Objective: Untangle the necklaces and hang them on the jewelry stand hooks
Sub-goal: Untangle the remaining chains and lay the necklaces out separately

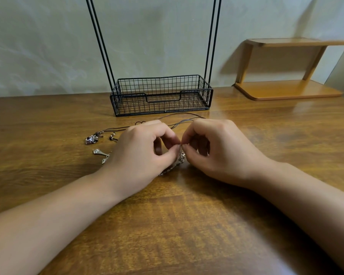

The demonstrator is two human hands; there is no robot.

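A silver chain necklace (pixel 179 162) hangs between my two hands just above the wooden table (pixel 187 225). My left hand (pixel 139 153) pinches its upper end with thumb and forefinger, and my right hand (pixel 216 151) pinches the same spot from the other side. Dark cord necklaces (pixel 179 118) lie behind my hands and run left to a dark pendant (pixel 91 139). A silver pendant (pixel 100 152) lies left of my left hand. The black wire jewelry stand (pixel 161 94) is at the back; its hooks are out of view above the frame.
A wooden two-tier shelf (pixel 286 90) sits at the back right against the pale wall. The stand's base is a wire basket with two pairs of thin uprights (pixel 99 40) rising from its ends.
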